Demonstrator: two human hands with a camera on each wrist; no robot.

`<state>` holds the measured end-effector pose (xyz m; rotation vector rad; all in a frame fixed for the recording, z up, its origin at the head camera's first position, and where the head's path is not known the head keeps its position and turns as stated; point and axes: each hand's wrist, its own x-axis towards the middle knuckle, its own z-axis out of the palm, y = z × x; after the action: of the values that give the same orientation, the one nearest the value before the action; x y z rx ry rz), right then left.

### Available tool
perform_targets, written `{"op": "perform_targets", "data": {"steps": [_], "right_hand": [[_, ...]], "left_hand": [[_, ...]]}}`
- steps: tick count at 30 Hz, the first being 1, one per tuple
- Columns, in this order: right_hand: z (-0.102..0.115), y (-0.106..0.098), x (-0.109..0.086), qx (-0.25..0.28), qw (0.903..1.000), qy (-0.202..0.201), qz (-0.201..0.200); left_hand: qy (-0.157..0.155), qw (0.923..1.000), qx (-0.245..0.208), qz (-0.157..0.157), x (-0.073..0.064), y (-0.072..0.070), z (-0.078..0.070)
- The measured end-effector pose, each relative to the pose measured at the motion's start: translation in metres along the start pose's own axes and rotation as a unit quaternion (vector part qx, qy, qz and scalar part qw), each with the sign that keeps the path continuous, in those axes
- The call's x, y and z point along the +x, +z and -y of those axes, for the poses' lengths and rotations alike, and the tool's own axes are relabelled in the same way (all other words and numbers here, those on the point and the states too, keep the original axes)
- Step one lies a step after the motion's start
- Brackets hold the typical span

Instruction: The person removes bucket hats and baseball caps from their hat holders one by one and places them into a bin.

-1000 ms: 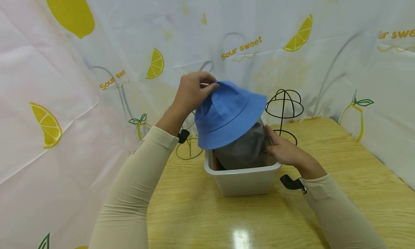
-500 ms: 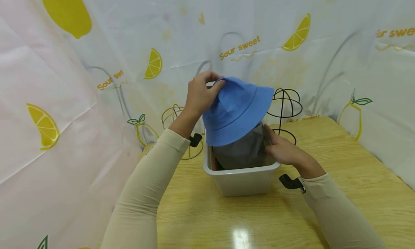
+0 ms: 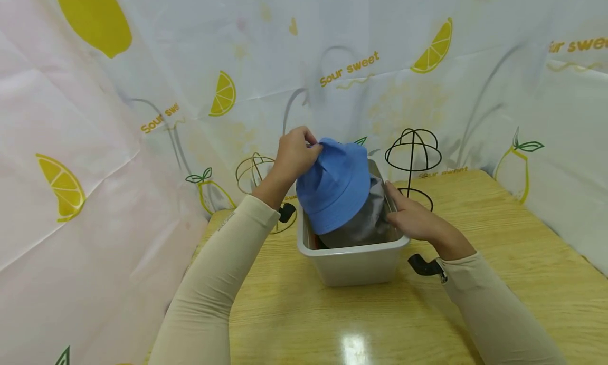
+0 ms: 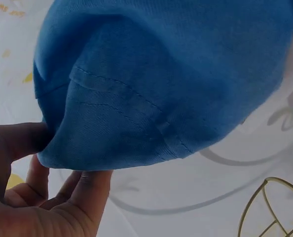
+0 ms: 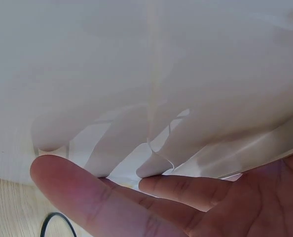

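Observation:
My left hand (image 3: 297, 153) pinches the crown of a blue bucket hat (image 3: 334, 193) between thumb and fingers. In the left wrist view, its blue cloth (image 4: 151, 89) folds where the fingertips grip it. The hat hangs tilted over the left part of a white plastic bin (image 3: 361, 265). Beneath it in the bin lies grey cloth (image 3: 368, 225), rounded like a hat and partly covered. My right hand (image 3: 418, 220) holds the bin's right rim, thumb over the edge. From the right wrist, its fingers lie against the bin's glossy outer wall (image 5: 87, 74).
Behind the bin to the right stands a black wire hat stand (image 3: 412, 164). A gold wire stand (image 3: 254, 170) is at the back left, partly behind the left arm. Both rest on the wooden table (image 3: 285, 307). A lemon-print cloth (image 3: 266, 38) hangs behind and at the left.
The left hand carries the blue hat first right and slightly up, then down and a little left, closer over the bin. More of the grey cloth shows. My right hand stays on the rim.

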<state>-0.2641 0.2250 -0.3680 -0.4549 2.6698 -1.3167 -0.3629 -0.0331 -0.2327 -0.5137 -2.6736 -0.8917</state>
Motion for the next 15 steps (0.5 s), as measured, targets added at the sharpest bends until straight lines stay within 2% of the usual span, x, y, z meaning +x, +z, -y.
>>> {"op": "perform_targets", "data": {"steps": [4, 8, 12, 15], "right_hand": [[0.0, 0.0, 0.0, 0.003, 1.0, -0.007, -0.001], [0.001, 0.0, -0.001, 0.005, 1.0, -0.008, -0.004], [0.001, 0.0, -0.001, 0.006, 1.0, -0.006, -0.005], [0.001, 0.0, 0.0, 0.005, 1.0, -0.006, -0.004]], "left_hand": [[0.011, 0.9989, 0.034, 0.03, 0.0, 0.002, 0.001], [0.035, 0.9946, 0.058, 0.078, 0.0, 0.001, 0.004], [0.055, 0.9845, 0.055, 0.157, -0.001, 0.0, 0.009], [0.066, 0.9723, 0.037, 0.221, -0.001, 0.0, 0.013]]}}
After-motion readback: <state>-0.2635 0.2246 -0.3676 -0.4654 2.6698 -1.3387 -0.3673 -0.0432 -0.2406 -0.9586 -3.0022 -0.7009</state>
